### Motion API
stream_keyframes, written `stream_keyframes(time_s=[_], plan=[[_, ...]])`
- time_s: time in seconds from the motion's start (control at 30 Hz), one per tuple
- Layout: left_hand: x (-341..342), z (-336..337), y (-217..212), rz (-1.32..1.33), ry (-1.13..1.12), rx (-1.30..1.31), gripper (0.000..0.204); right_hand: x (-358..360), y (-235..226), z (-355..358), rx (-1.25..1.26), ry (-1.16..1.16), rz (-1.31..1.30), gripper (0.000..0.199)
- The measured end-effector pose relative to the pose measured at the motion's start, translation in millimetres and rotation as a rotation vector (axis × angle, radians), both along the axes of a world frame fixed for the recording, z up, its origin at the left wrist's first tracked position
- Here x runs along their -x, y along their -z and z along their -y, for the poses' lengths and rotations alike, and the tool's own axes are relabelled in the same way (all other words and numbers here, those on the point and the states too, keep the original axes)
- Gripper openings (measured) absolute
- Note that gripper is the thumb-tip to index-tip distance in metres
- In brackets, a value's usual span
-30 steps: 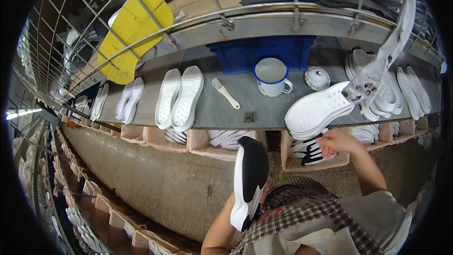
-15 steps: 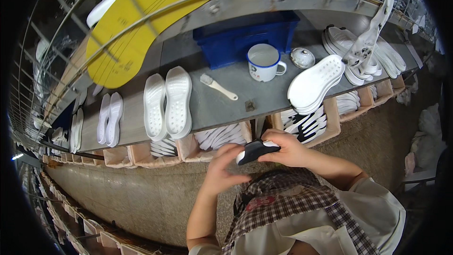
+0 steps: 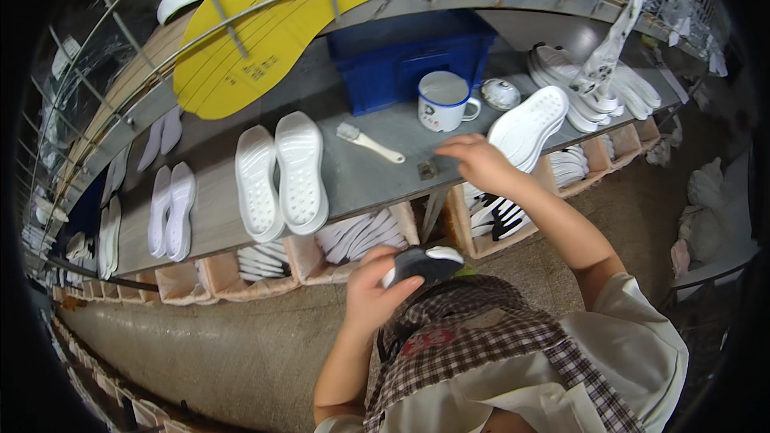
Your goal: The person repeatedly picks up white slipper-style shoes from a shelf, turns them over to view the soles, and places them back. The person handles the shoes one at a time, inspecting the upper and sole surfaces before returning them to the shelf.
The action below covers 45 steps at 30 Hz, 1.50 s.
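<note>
In my left hand (image 3: 373,290) is a black-and-white shoe sole (image 3: 433,267), gripped at its left end between thumb and fingers, just above the checked apron. My right hand (image 3: 481,164) reaches over the front edge of the grey bench, holding nothing, its fingers stretched to the left. A small brush (image 3: 373,144) with a pale handle lies a little beyond those fingertips, not touched. Behind the hand stands a white enamel mug (image 3: 443,104) with a blue rim. Partly hidden by my right hand and wrist, a stack of white soles (image 3: 529,127) rests at the bench edge.
Pairs of white soles (image 3: 301,176) and lilac soles (image 3: 171,212) lie on the left. A blue bin (image 3: 409,56) and a patterned lid (image 3: 501,95) sit farther back. Lined baskets (image 3: 305,261) of soles run below the bench. A wire rack with a yellow sole-shaped sheet (image 3: 241,48) hangs above.
My right hand has let go of the black-and-white sole and moved up and forward over the bench. My left hand, apart from the sole before, now grips it.
</note>
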<state>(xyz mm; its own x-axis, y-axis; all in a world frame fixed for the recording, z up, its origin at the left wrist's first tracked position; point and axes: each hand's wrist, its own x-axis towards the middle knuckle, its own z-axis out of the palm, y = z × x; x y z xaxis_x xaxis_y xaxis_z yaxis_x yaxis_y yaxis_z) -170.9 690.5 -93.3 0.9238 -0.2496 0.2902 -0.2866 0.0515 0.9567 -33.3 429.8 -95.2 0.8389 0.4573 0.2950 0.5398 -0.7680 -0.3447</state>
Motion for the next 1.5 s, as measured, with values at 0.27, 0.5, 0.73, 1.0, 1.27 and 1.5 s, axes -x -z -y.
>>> stream_keyframes(time_s=[0.27, 0.5, 0.73, 1.0, 1.27, 1.5], plan=[[18.8, 1.5, 25.0, -0.317, -0.104, 0.165, 0.022, -55.5, 33.8, -12.6, 0.268, -0.301, -0.154, 0.029], [19.6, 12.2, 39.7, -0.235, -0.157, 0.145, 0.017, -54.4, -1.2, -12.7, -0.888, -0.21, -1.087, 0.015], [10.5, 30.9, 40.9, -0.192, -0.156, 0.009, 0.017, -40.6, -35.4, 9.9, -1.203, -0.331, -1.374, 0.017], [6.2, 55.6, 43.8, -0.313, -0.214, 0.109, 0.014, -54.3, -32.9, 34.8, -1.295, -0.351, -1.259, 0.023], [11.6, 67.0, 47.4, -0.311, -0.221, 0.076, 0.015, -134.1, -39.9, 59.8, -0.598, 0.002, -0.492, 0.014], [13.5, 70.4, 45.8, -0.318, -0.264, 0.051, 0.016, -185.1, -16.6, 23.3, 0.353, 0.154, -0.107, 0.022]])
